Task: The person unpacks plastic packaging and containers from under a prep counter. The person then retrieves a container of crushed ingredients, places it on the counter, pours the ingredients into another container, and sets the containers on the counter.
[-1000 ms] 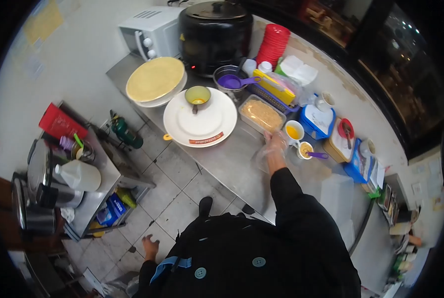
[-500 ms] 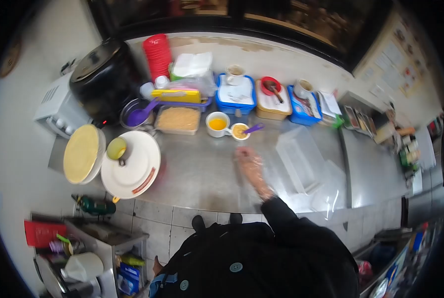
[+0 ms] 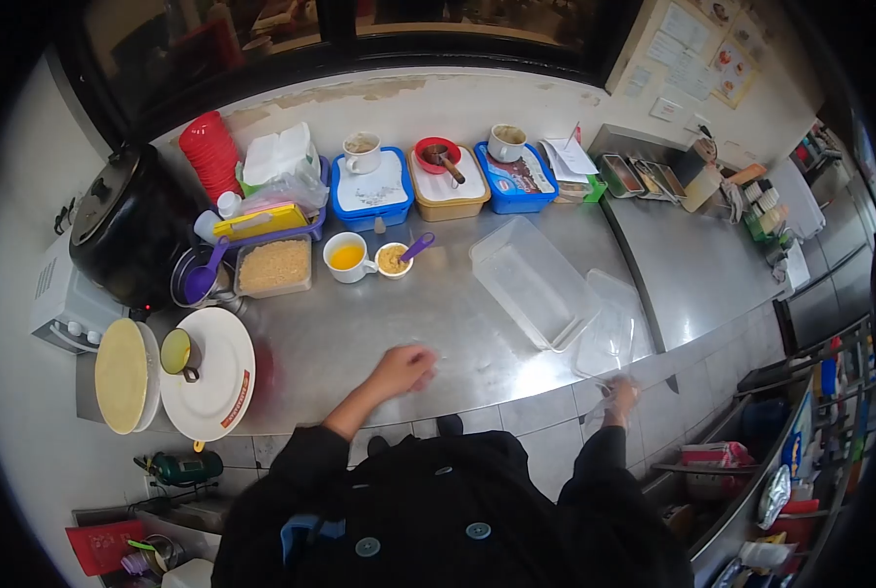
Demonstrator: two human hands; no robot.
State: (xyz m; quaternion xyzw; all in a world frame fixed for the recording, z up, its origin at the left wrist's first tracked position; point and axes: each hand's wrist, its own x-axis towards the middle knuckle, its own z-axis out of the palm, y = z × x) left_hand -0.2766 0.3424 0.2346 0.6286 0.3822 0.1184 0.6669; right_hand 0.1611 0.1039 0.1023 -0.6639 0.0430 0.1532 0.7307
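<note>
My left hand (image 3: 404,370) hovers over the front of the steel counter (image 3: 438,323), bare, its fingers curled in with nothing visible in them. At the counter's front edge is my right hand (image 3: 620,396) in a clear plastic glove, close to the near end of a transparent lid (image 3: 609,328). Its fingers are blurred, so whether it touches the lid is unclear. Left of the lid lies a clear rectangular plastic container (image 3: 531,284). Further back stand a white mug of yellow liquid (image 3: 348,257) and a small cup of crumbs (image 3: 394,260) with a purple spoon (image 3: 417,246).
A tub of tan crumbs (image 3: 274,267), lidded tubs (image 3: 369,201) and a black cooker (image 3: 124,225) line the back. On the left, a large white lid (image 3: 212,392) carries a small yellow cup (image 3: 176,351). A loaded shelf rack (image 3: 771,470) stands at the lower right.
My right hand has gone from near the crumb cup to the counter's front right edge. My left hand has come up over the counter. The view has turned right.
</note>
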